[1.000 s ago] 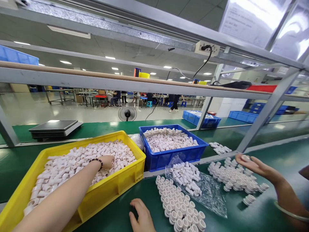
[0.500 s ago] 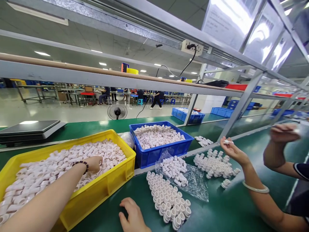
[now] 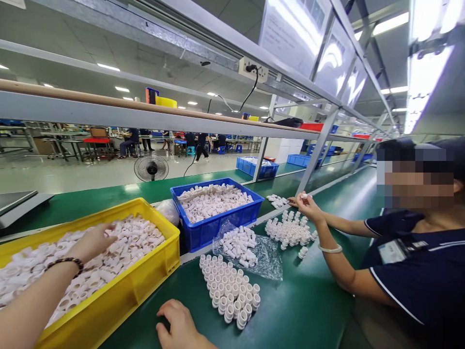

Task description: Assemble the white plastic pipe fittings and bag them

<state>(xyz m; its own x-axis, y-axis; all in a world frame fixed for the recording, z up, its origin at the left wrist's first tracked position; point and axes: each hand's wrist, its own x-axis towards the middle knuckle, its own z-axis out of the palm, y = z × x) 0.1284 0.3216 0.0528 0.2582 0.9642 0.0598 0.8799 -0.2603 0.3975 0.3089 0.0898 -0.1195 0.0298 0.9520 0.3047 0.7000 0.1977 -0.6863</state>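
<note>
My left hand [image 3: 95, 243], with a dark beaded bracelet at the wrist, is over the white plastic pipe fittings [image 3: 136, 242] in the yellow bin [image 3: 145, 276]. Its fingers are loosely apart, and I see nothing held between them. My right hand [image 3: 178, 322] rests low on the green table [image 3: 286, 310], thumb and fingers apart and slightly curled, holding nothing. Standing in close rows to its right are several white fittings [image 3: 230, 288]. Behind those rows, loose white pieces [image 3: 238, 245] lie on a clear plastic bag [image 3: 269, 264].
A blue bin [image 3: 218, 220] full of white pieces stands beyond the yellow one. On the right, a co-worker [image 3: 407, 261] holds a small white piece near another group of fittings [image 3: 290, 228]. A metal shelf post [image 3: 317, 150] rises behind.
My left hand has come up from among the fittings, its fingers now showing. The view has turned right, bringing the co-worker into sight. My right hand stays on the table.
</note>
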